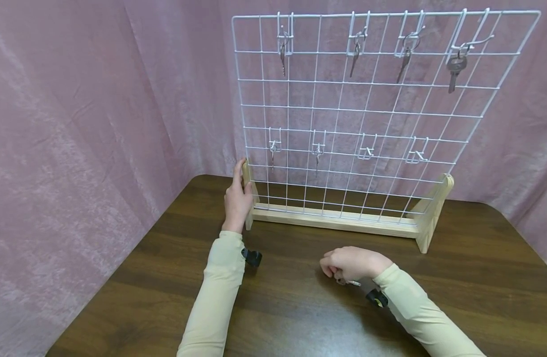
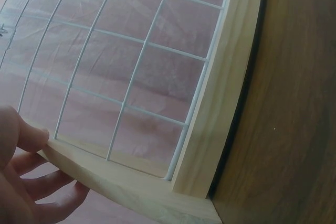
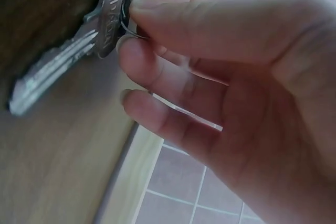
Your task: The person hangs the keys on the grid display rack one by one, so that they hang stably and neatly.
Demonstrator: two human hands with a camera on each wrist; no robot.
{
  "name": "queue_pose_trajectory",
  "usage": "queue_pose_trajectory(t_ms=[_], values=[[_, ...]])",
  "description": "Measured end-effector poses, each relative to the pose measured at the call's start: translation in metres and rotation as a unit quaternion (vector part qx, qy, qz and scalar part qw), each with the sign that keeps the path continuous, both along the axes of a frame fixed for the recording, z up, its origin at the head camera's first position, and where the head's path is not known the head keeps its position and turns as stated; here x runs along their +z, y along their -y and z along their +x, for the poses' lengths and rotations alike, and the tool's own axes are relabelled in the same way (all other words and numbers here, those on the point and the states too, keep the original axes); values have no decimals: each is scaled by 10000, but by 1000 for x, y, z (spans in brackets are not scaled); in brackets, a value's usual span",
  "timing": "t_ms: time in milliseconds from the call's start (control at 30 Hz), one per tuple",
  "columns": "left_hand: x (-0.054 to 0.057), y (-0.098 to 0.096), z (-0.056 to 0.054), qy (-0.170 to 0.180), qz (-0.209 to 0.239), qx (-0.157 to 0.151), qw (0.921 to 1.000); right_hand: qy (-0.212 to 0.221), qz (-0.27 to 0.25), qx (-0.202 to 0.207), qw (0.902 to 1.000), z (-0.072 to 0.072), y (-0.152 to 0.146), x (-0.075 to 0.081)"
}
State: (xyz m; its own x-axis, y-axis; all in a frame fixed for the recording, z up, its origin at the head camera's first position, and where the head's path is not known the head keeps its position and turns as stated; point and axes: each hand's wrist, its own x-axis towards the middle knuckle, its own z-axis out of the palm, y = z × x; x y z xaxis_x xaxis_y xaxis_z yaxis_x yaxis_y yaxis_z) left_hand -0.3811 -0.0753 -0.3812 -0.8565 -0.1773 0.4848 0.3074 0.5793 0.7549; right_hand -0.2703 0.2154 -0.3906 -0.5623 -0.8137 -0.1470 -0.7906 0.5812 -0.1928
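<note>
My left hand (image 1: pixel 237 201) holds the left wooden upright (image 2: pixel 105 178) of a white wire grid rack (image 1: pixel 315 79), its thumb on one side and its fingers on the other. Over the table in front of the rack, my right hand (image 1: pixel 355 263) pinches the small ring (image 3: pixel 128 27) of a silver key (image 3: pixel 107 19) between thumb and fingertips. The key's toothed blade points away from the fingers. In the head view that key is partly hidden under the hand.
Four hooks along the grid's top carry keys, such as the rightmost key (image 1: pixel 456 64). On the lower row, two left hooks (image 1: pixel 318 148) bear keys; two right hooks (image 1: pixel 366 152) are bare. The rack's wooden base (image 1: pixel 336 223) stands on a brown table (image 1: pixel 296 307) before a pink curtain (image 1: pixel 99 124).
</note>
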Motion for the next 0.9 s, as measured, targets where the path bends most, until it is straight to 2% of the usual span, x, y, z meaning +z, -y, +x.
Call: queue_pose_trajectory(t_ms=[300,733,900], values=[[-3,0,0,-7,-65,-28,10000,-518,-249,127,9983,-1,-12,8],[-1,-1,-1,29,-14,-47,10000,-935,-621,-100,9936,-8,-29,21],[-1,0,-1,63,33,9,10000,-1345,-900,-209,9866,-11,-34,28]])
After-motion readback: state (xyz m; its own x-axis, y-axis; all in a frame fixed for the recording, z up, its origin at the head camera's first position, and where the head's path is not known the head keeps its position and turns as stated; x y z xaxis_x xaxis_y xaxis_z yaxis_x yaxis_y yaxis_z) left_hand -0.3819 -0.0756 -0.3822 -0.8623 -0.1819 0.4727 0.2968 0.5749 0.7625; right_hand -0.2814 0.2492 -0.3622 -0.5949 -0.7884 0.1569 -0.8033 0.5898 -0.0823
